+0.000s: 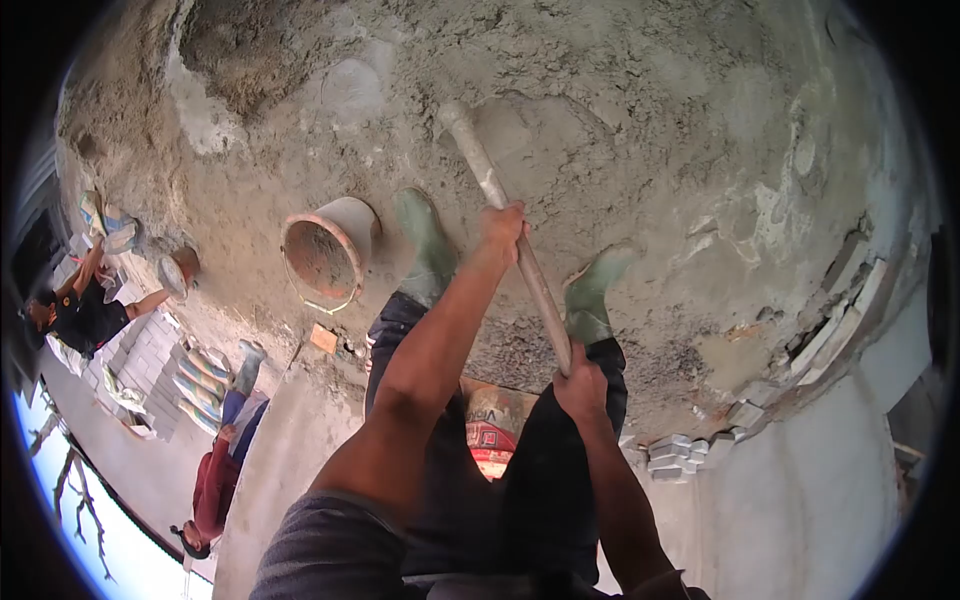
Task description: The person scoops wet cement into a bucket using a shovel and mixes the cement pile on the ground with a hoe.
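Note:
Both of my hands hold one long wooden handle [540, 290] that slants from upper left to lower right. My left hand [502, 232] is closed round its middle, and my right hand [581, 385] grips the lower end near my thigh. The handle's far end meets wet grey mortar [580, 140], where a tool head seems partly buried; its shape is unclear. A bucket [325, 255] with a wire handle lies left of my green boots [425, 240].
Two people [85, 315] [215, 485] are at the left, one beside a small bucket [178, 272]. Filled sacks [203, 380] lie near them. Stacked pavers [675, 455] and a curved block edge [845, 320] stand at the right. A red-printed bag [490, 440] is behind my legs.

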### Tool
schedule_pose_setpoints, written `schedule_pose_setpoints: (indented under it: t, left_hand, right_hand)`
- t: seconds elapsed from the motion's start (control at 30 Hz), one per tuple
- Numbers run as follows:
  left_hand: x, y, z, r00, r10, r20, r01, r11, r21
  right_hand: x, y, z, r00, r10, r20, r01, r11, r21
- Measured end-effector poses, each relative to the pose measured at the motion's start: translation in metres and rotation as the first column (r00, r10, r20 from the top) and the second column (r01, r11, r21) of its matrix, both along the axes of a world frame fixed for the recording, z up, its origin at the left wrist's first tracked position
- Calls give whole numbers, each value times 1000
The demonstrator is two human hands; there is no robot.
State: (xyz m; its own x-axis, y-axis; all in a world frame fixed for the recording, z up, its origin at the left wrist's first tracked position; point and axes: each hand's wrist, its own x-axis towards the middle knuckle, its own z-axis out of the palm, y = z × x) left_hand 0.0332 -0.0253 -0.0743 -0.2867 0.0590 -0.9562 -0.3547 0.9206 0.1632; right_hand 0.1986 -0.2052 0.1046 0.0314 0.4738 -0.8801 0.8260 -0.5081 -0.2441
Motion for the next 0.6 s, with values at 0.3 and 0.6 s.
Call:
schedule_pose_setpoints:
  t: [0.3,0.6]
  left_hand:
    - [-90,226,49,811,-172,-559,509,680,529]
    - [9,49,-66,981,-122,153,120,993,22]
  right_hand:
    - [-102,183,-85,909,-183,-374,291,921,258]
    - [-33,133,51,974,-187,-125,181,982,-62]
